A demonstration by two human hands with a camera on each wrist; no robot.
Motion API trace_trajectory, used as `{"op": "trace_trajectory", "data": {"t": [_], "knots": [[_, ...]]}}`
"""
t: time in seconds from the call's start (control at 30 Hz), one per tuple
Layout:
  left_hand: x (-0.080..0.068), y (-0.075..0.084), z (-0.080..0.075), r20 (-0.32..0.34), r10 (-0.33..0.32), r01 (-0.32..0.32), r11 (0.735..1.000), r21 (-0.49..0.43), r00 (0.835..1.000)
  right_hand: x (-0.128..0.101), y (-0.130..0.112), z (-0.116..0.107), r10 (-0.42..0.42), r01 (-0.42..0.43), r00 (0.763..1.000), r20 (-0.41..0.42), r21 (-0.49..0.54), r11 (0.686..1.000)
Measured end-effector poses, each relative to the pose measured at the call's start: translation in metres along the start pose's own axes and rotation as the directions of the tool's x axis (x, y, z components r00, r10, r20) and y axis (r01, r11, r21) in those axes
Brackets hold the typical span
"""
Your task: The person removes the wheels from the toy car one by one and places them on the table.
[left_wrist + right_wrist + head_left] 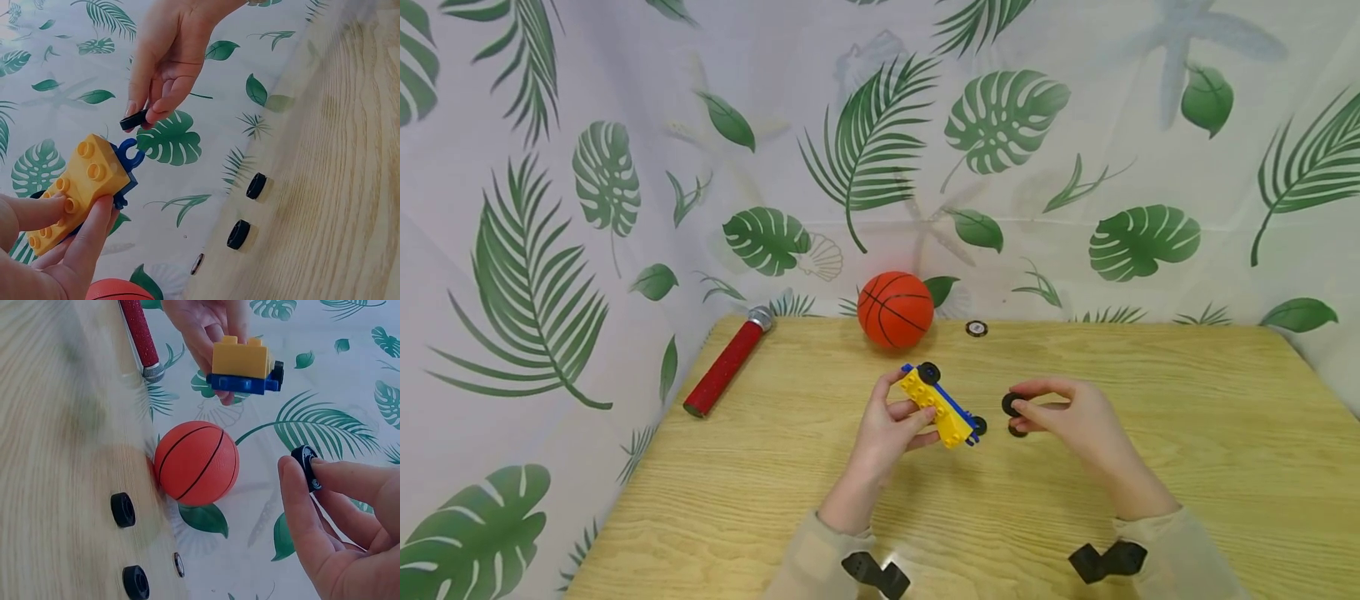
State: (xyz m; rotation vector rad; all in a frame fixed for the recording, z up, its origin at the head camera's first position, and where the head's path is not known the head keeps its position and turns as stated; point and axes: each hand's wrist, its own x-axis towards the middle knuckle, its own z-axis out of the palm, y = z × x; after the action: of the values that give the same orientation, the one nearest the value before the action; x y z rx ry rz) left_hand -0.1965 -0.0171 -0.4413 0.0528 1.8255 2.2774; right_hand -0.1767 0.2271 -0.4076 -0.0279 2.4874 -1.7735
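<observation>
My left hand (880,433) grips a toy car body (942,417), yellow studded bricks on a blue base, tilted above the table. One black wheel (929,372) shows on its far side; in the left wrist view a blue hook (129,153) sticks out at its end. To the right of the car, my right hand (1078,417) pinches a loose black wheel (305,467) between thumb and fingers, apart from the car. Two more black wheels, a nearer one (123,509) and another (135,582), stand on the table below the hands.
An orange basketball (896,310) sits at the table's back edge, with a small round chip (976,328) to its right. A red microphone (726,367) with a silver head lies at the left edge. Behind the wooden table (737,500) hangs a leaf-print cloth (910,233).
</observation>
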Motion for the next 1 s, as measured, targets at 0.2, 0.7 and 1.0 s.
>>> {"op": "trace_trajectory", "data": {"t": [0.2, 0.7, 1.0], "knots": [[-0.001, 0.0, -0.002, -0.012, -0.005, 0.005, 1.0, -0.002, 1.0, 0.0, 0.009, -0.009, -0.03, 0.03, 0.999, -0.024, 0.015, 0.999], [0.003, 0.008, -0.008, -0.046, 0.003, -0.003, 1.0, -0.006, 0.999, 0.014, 0.035, -0.028, 0.04, -0.03, 0.995, -0.088, 0.108, 0.994], [0.002, 0.006, -0.008, -0.043, -0.007, 0.006, 1.0, -0.018, 0.999, 0.017, 0.053, -0.034, 0.103, -0.095, 0.99, -0.094, 0.093, 0.991]]}}
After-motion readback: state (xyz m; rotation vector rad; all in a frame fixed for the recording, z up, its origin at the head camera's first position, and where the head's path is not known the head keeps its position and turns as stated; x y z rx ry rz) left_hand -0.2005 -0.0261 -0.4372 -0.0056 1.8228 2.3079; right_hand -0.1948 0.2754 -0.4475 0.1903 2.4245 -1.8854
